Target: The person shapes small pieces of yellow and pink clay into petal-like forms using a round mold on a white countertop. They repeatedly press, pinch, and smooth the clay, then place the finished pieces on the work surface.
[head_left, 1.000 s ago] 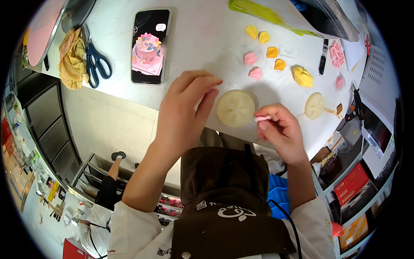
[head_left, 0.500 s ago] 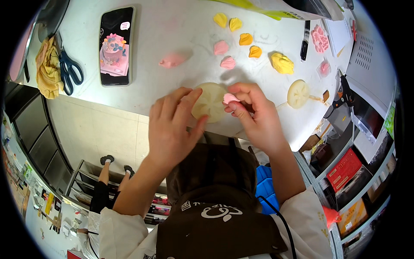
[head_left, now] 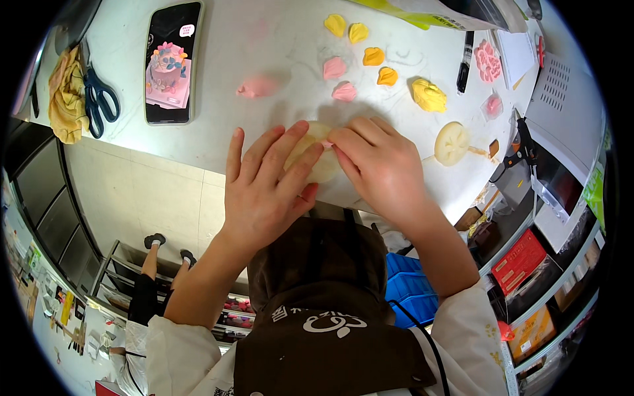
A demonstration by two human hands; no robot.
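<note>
A round cream mould (head_left: 325, 173) lies near the front edge of the white table, partly covered by my hands. My right hand (head_left: 386, 168) is closed in a pinch over its right side. A small bit of a pink petal (head_left: 327, 144) shows at those fingertips; the rest is hidden. Across the mould's left side stretch the fingers of my left hand (head_left: 261, 191), spread and holding nothing, with the index fingertip close to the petal. Beyond lie pink petals (head_left: 334, 68), yellow petals (head_left: 335, 26) and orange-yellow petals (head_left: 373, 57).
A second cream mould (head_left: 452, 143) and a yellow lump (head_left: 429, 96) sit right. A pink lump (head_left: 257, 86) and a phone (head_left: 173, 66) showing a cake lie left, past them scissors (head_left: 100, 102) and a yellow cloth (head_left: 67, 99). A black marker (head_left: 465, 63) lies far right.
My right hand has moved left and turned palm down, bringing the pink petal onto the mould. My left hand's fingers have spread and lowered over the mould. The whole view has shifted slightly.
</note>
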